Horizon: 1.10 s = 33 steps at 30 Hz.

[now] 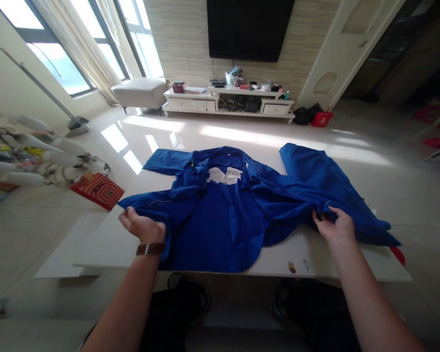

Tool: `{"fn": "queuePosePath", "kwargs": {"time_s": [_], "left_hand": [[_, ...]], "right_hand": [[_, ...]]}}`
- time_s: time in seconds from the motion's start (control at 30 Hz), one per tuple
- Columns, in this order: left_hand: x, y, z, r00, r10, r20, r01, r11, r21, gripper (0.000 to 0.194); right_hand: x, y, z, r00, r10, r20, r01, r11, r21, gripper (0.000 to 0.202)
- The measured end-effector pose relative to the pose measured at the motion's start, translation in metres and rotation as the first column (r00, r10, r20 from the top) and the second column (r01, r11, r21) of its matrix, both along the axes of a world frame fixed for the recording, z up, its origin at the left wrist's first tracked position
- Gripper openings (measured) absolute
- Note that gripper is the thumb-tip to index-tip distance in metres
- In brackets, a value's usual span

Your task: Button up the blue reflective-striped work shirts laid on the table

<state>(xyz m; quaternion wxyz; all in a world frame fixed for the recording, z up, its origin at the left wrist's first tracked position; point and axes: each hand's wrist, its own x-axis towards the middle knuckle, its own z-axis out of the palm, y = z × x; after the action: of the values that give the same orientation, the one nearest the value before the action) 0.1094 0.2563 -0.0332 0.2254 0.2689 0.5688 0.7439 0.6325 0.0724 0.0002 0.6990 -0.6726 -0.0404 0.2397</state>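
Note:
A blue long-sleeved jacket lies spread open on a low white table, its collar towards the far side. White printing shows on the fabric below the collar. My left hand, with a brown-strapped watch on the wrist, is closed on the edge of the jacket's left front panel. On the other side, my right hand pinches the edge of the right front panel between thumb and fingers. Folds of cloth partly hide the fingertips of both hands. One sleeve reaches out at the far left, and more blue cloth spreads at the right.
Two small stickers are on the table's near edge. A red bag stands on the floor at the left, beside a rack with white rolls. Beyond are a grey stool, a white TV cabinet and a wall-mounted television.

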Motion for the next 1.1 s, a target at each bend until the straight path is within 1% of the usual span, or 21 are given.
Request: {"fn": "queuePosePath", "kwargs": {"time_s": [0.1, 0.17, 0.2, 0.23, 0.27, 0.3, 0.33, 0.37, 0.43, 0.5, 0.53, 0.57, 0.6, 0.63, 0.67, 0.7, 0.77, 0.87, 0.93, 1.03, 1.1], "left_hand": [[0.024, -0.008, 0.017, 0.991, 0.136, 0.007, -0.136, 0.988, 0.069, 0.016], [0.031, -0.009, 0.022, 0.995, 0.096, -0.009, -0.095, 0.994, 0.063, 0.016], [0.032, -0.009, 0.022, 0.996, 0.085, -0.014, -0.085, 0.995, 0.045, 0.017], [0.031, -0.009, 0.021, 0.997, 0.08, -0.019, -0.079, 0.997, 0.026, 0.017], [0.03, -0.01, 0.02, 0.997, 0.08, -0.023, -0.08, 0.997, 0.01, 0.017], [0.029, -0.011, 0.019, 0.996, 0.085, -0.027, -0.085, 0.996, 0.005, 0.018], [0.03, -0.013, 0.019, 0.995, 0.095, -0.036, -0.095, 0.995, 0.015, 0.018], [0.032, -0.017, 0.021, 0.995, 0.082, -0.062, -0.08, 0.996, 0.032, 0.018], [0.04, -0.029, 0.027, 0.988, -0.003, -0.155, 0.014, 0.998, 0.068, 0.018], [0.051, -0.044, 0.035, 0.9, -0.328, -0.288, 0.341, 0.94, -0.007, 0.02], [0.056, -0.053, 0.039, 0.729, -0.605, -0.321, 0.596, 0.791, -0.138, 0.022], [0.06, -0.061, 0.041, 0.425, -0.861, -0.279, 0.808, 0.5, -0.313, 0.022], [0.063, -0.067, 0.041, 0.049, -0.988, -0.15, 0.874, 0.115, -0.472, 0.023], [0.065, -0.073, 0.039, -0.28, -0.96, 0.021, 0.787, -0.242, -0.568, 0.022], [0.066, -0.076, 0.036, -0.469, -0.868, 0.164, 0.648, -0.464, -0.605, 0.022], [0.065, -0.078, 0.032, -0.527, -0.816, 0.239, 0.561, -0.545, -0.623, 0.023], [0.063, -0.076, 0.023, -0.446, -0.872, 0.203, 0.573, -0.452, -0.683, 0.025], [0.058, -0.069, 0.01, -0.189, -0.973, -0.131, 0.632, -0.019, -0.774, 0.024], [0.057, -0.069, 0.001, -0.159, -0.948, -0.275, 0.511, 0.159, -0.845, 0.038], [0.059, -0.077, -0.019, -0.309, -0.935, -0.175, 0.238, 0.102, -0.966, 0.081], [0.064, -0.081, -0.033, -0.376, -0.915, -0.147, 0.189, 0.08, -0.979, 0.092]], "right_hand": [[-0.04, 0.02, 0.006, 0.966, -0.036, 0.257, 0.031, 0.999, 0.024, 0.02], [-0.087, 0.03, 0.007, 0.775, 0.291, 0.561, -0.289, 0.952, -0.095, 0.035], [-0.113, 0.032, 0.006, 0.535, 0.575, 0.619, -0.545, 0.795, -0.267, 0.043], [-0.139, 0.033, 0.004, 0.202, 0.812, 0.548, -0.735, 0.496, -0.462, 0.05], [-0.162, 0.033, 0.0, -0.126, 0.916, 0.382, -0.776, 0.149, -0.613, 0.057], [-0.181, 0.032, -0.004, -0.353, 0.914, 0.201, -0.7, -0.115, -0.705, 0.061], [-0.196, 0.03, -0.008, -0.463, 0.884, 0.065, -0.593, -0.255, -0.764, 0.062], [-0.205, 0.028, -0.012, -0.501, 0.865, -0.026, -0.502, -0.315, -0.806, 0.062], [-0.21, 0.024, -0.016, -0.475, 0.878, -0.051, -0.427, -0.281, -0.86, 0.06], [-0.203, 0.023, -0.017, -0.445, 0.896, 0.0, -0.475, -0.236, -0.847, 0.058], [-0.197, 0.023, -0.017, -0.43, 0.903, 0.016, -0.512, -0.229, -0.828, 0.057], [-0.192, 0.024, -0.017, -0.409, 0.912, 0.027, -0.541, -0.219, -0.812, 0.054], [-0.187, 0.025, -0.018, -0.383, 0.923, 0.035, -0.556, -0.201, -0.806, 0.051], [-0.183, 0.026, -0.019, -0.358, 0.933, 0.041, -0.556, -0.178, -0.812, 0.048], [-0.18, 0.027, -0.02, -0.34, 0.939, 0.049, -0.547, -0.155, -0.823, 0.046], [-0.179, 0.028, -0.022, -0.326, 0.943, 0.062, -0.535, -0.13, -0.835, 0.044], [-0.179, 0.028, -0.023, -0.314, 0.943, 0.109, -0.517, -0.074, -0.853, 0.04], [-0.183, 0.023, -0.019, -0.318, 0.918, 0.238, -0.49, 0.056, -0.87, 0.022], [-0.186, 0.018, -0.017, -0.307, 0.916, 0.259, -0.44, 0.105, -0.892, 0.014], [-0.184, 0.01, -0.025, -0.284, 0.956, 0.071, -0.389, -0.047, -0.92, 0.018], [-0.18, 0.011, -0.037, -0.289, 0.957, -0.039, -0.404, -0.159, -0.901, 0.026]]}}
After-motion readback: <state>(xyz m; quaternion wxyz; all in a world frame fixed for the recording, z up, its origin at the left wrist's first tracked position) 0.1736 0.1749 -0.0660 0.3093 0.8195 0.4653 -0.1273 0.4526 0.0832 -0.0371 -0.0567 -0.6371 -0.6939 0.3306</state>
